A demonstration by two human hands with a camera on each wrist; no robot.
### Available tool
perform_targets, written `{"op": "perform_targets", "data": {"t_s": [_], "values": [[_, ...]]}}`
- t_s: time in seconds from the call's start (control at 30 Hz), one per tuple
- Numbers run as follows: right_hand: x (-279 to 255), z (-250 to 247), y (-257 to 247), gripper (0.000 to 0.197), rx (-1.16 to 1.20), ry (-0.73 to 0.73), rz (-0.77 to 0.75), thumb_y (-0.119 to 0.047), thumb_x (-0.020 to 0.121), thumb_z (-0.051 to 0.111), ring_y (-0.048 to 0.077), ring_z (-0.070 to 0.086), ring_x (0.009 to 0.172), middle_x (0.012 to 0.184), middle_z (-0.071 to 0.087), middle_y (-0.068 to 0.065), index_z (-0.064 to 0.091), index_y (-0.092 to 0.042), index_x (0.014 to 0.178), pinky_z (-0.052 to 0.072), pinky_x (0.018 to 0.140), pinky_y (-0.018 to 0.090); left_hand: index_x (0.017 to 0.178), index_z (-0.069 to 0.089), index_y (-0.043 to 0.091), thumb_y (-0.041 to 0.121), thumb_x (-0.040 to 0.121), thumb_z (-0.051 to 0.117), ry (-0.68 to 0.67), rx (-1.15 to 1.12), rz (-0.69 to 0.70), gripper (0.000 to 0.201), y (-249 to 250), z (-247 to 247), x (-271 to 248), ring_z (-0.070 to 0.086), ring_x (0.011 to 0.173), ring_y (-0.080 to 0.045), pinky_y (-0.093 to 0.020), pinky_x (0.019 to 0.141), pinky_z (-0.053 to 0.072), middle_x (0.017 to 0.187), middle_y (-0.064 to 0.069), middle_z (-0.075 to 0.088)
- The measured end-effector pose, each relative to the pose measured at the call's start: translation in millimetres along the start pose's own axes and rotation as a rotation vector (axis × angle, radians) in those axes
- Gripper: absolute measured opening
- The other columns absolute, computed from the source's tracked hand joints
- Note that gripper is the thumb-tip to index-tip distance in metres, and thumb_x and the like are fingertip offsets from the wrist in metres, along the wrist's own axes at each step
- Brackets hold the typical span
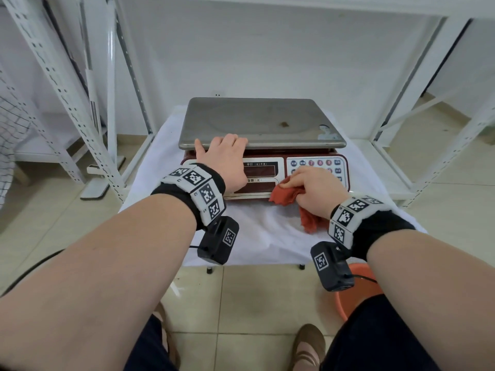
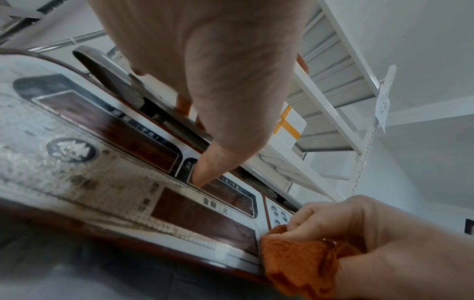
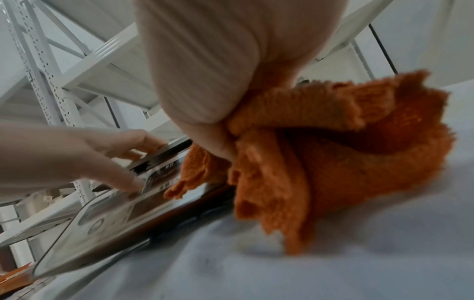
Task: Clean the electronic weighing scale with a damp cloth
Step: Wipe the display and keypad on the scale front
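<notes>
The weighing scale stands on a small table, with a steel pan above a red body and a display panel. My left hand rests on the pan's front edge with fairly straight fingers, its thumb pressing the panel. My right hand grips a bunched orange cloth against the panel's lower edge, just left of the keypad. The pan shows a brown stain.
A white cloth covers the table under the scale. White metal shelving racks stand at the left and right. An orange basin sits on the tiled floor by my right leg.
</notes>
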State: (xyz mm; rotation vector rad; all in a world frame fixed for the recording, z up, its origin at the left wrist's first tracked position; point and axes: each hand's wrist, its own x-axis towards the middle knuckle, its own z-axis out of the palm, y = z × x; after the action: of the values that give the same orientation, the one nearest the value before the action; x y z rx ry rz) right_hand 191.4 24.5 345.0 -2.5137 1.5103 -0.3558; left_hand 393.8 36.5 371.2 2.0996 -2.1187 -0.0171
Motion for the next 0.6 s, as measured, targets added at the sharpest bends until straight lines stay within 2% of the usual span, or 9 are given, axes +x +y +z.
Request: {"op": "perform_targets", "data": {"t_s": [0.17,0.3,0.4,0.47,0.53,0.6], "values": [[0.4,-7.7,7.4,0.042,0.039,0.176,0.171,-0.006,0.082,0.053,0.02,0.052,0.116,0.118,0.059,-0.002,0.068,-0.028,0.114,0.039,0.098,0.028,0.142,0.027,0.023,0.02,0.079,0.056,-0.014,0.005,0.004,0.07,-0.1,-1.6,0.1,0.025,0.137,-0.026,-0.064,0.112,0.01,0.146,0.0,0.029],[-6.0,5.0,3.2,0.039,0.04,0.14,0.113,-0.005,0.081,0.054,0.018,0.053,0.11,0.114,0.06,-0.004,0.069,-0.026,0.11,0.038,0.093,0.025,0.142,0.027,0.022,0.018,0.078,0.055,-0.009,0.011,0.0,0.07,0.6,0.0,0.1,0.025,0.137,-0.026,-0.064,0.112,0.01,0.146,0.0,0.029],[-8.4,0.8,5.7,0.038,0.026,0.044,0.049,-0.003,0.08,0.055,0.016,0.054,0.108,0.112,0.062,-0.006,0.071,-0.025,0.106,0.037,0.092,0.022,0.142,0.027,0.022,0.019,0.078,0.055,-0.01,0.012,-0.002,0.071,1.7,-0.1,-0.3,0.024,0.137,-0.026,-0.064,0.112,0.01,0.147,0.0,0.028],[-7.6,-7.2,7.7,0.04,0.038,-0.008,0.048,-0.001,0.079,0.054,0.014,0.057,0.106,0.109,0.065,-0.008,0.072,-0.027,0.103,0.042,0.093,0.022,0.143,0.026,0.023,0.019,0.078,0.055,-0.014,0.008,-0.007,0.071,2.2,-1.0,-0.4,0.024,0.138,-0.026,-0.064,0.112,0.009,0.148,0.0,0.027],[-6.3,-13.5,10.1,0.043,0.062,0.037,0.116,0.0,0.078,0.051,0.013,0.061,0.1,0.103,0.068,-0.009,0.073,-0.031,0.098,0.047,0.089,0.024,0.143,0.026,0.023,0.019,0.077,0.056,-0.023,0.007,-0.01,0.072,2.2,-2.3,-0.8,0.024,0.138,-0.026,-0.064,0.112,0.009,0.149,0.0,0.027],[-6.4,-13.0,12.2,0.042,0.039,0.154,0.194,-0.002,0.077,0.052,0.019,0.06,0.102,0.104,0.065,-0.005,0.072,-0.032,0.1,0.048,0.09,0.029,0.143,0.026,0.023,0.018,0.077,0.056,-0.026,0.005,-0.011,0.072,2.3,-2.6,-0.9,0.023,0.138,-0.025,-0.064,0.112,0.009,0.148,0.0,0.027]]}}
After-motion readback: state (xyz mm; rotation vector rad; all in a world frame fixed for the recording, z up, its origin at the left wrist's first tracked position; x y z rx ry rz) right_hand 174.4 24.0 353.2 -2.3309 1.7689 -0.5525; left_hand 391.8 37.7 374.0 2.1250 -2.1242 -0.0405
